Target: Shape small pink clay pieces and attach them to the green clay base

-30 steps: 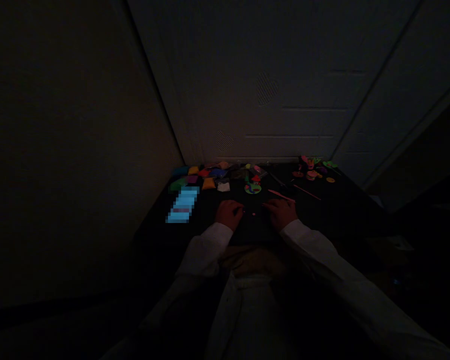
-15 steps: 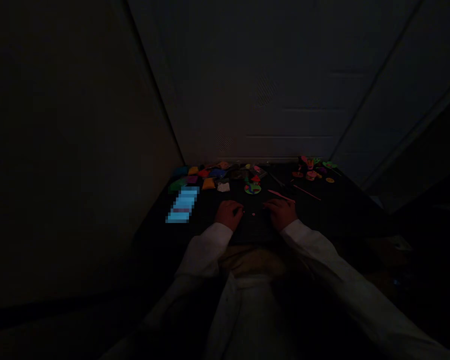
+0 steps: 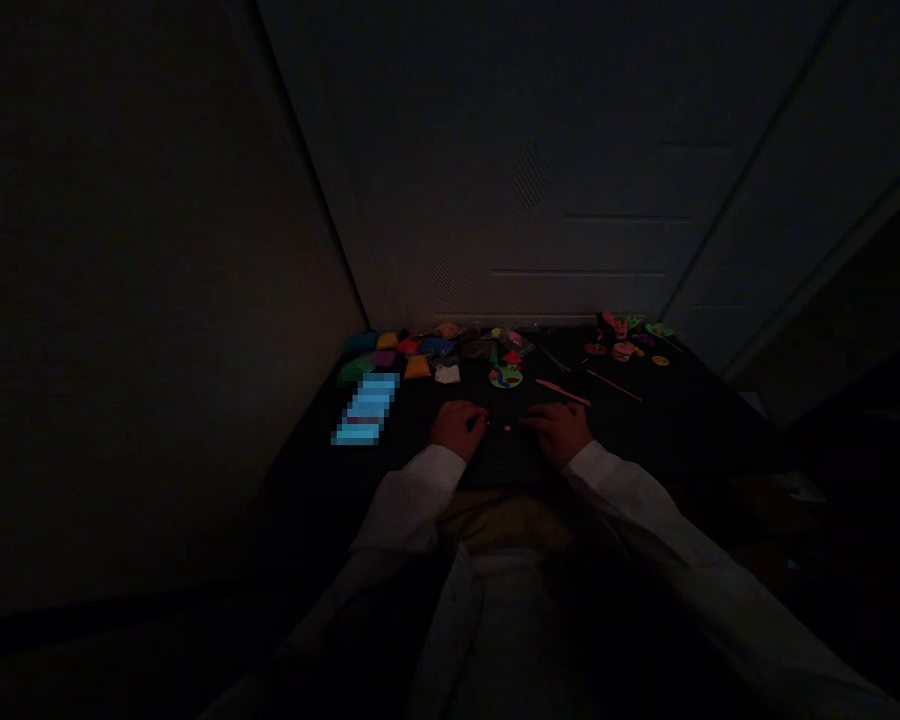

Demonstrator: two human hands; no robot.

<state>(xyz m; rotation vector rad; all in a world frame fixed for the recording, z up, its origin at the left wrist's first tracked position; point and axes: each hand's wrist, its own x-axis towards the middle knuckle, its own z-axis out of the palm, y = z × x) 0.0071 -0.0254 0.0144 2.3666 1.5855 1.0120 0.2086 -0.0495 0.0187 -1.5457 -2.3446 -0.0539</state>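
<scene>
The scene is very dark. My left hand (image 3: 457, 430) rests on the black table, thumb and fingertips pinched together on a tiny pale bit of clay (image 3: 487, 423). A small pale pink dot of clay (image 3: 507, 428) lies on the table between my hands. My right hand (image 3: 560, 433) stretches its fingers leftward, the tips just short of that dot, with nothing visible in them. Beyond the hands lies a round green clay disc (image 3: 506, 377) bearing blue and red shapes. A pink modelling tool (image 3: 562, 391) lies just past my right hand.
A lit, pixelated phone screen (image 3: 366, 408) lies at the left. Coloured packets, among them an orange packet (image 3: 418, 367) and a white packet (image 3: 447, 373), line the back left. Scissors (image 3: 559, 362), a thin pink stick (image 3: 613, 385) and small clay figures (image 3: 621, 350) occupy the right.
My right hand has shifted slightly left, bringing its fingertips nearer the pink dot. My left hand stays in almost the same place.
</scene>
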